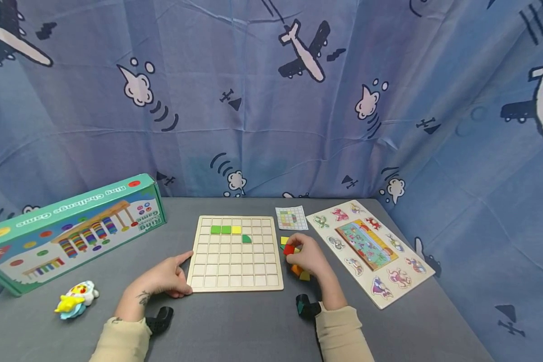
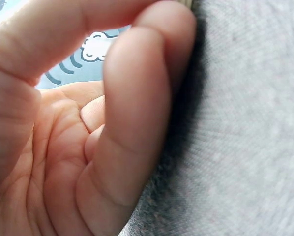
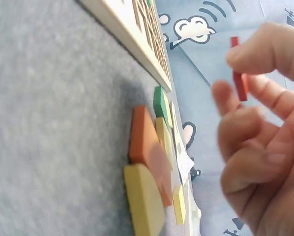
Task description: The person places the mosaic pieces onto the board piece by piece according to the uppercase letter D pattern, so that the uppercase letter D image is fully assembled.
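Note:
My right hand (image 1: 307, 255) pinches a small red flat block (image 3: 239, 69) between thumb and fingers, lifted above a small pile of blocks beside the board. In that pile, the right wrist view shows an orange block (image 3: 147, 152), a yellow block (image 3: 143, 199) and a green block (image 3: 160, 102). My left hand (image 1: 165, 277) rests at the left edge of a wooden grid board (image 1: 235, 278), its index finger stretched to the edge and its thumb near the lower corner. On the grid lie green squares (image 1: 220, 230), a yellow square (image 1: 236, 230) and a dark green quarter-round block (image 1: 246, 239).
A small pattern card (image 1: 291, 218) lies behind the pile. To the right is a wooden picture board (image 1: 371, 251) with animal pieces. A green Ring Challenge Game box (image 1: 77, 226) stands at the left, with a colourful toy figure (image 1: 77, 300) in front.

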Tool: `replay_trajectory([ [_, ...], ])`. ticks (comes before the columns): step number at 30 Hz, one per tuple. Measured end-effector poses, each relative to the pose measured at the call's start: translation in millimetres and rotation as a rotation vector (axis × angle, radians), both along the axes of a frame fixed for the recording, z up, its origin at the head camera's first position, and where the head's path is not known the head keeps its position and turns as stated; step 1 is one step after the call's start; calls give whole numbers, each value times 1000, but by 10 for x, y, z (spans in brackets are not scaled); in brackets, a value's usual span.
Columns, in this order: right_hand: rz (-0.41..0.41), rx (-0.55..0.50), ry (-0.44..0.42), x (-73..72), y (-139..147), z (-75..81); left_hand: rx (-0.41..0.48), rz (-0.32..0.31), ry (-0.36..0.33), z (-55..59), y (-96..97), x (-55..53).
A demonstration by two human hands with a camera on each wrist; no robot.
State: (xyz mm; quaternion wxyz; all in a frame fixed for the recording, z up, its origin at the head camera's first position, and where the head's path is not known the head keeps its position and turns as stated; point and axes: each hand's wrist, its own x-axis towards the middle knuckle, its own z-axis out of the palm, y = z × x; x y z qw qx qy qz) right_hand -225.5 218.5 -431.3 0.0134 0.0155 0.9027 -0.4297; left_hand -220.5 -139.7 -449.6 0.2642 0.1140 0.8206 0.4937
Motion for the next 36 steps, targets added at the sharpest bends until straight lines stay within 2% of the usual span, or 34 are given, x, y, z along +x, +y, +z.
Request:
replay_trajectory([
  [3, 13, -131, 52, -14, -17, 0, -2, 0, 0, 7, 4, -3],
  [6, 41, -310, 90, -17, -45, -18, -3, -4, 4, 8, 8, -6],
  [10, 99, -567, 88, -9, -124, -33, 1, -13, 15, -2, 9, -8],
  [13, 126, -670, 69, -27, -219, -52, 5, -14, 19, -9, 7, -7],
  [23, 134, -733, -17, -131, -594, -118, 11, -6, 3, -23, -2, -5],
  [28, 116, -675, -37, -172, -728, -136, 8, -5, 10, -22, -10, -5],
  [33, 51, -613, -93, -204, -814, -153, -2, -2, 10, -5, -8, -2],
  [36, 12, -531, -111, -205, -853, -154, -7, 1, 9, 1, -8, -3],
])
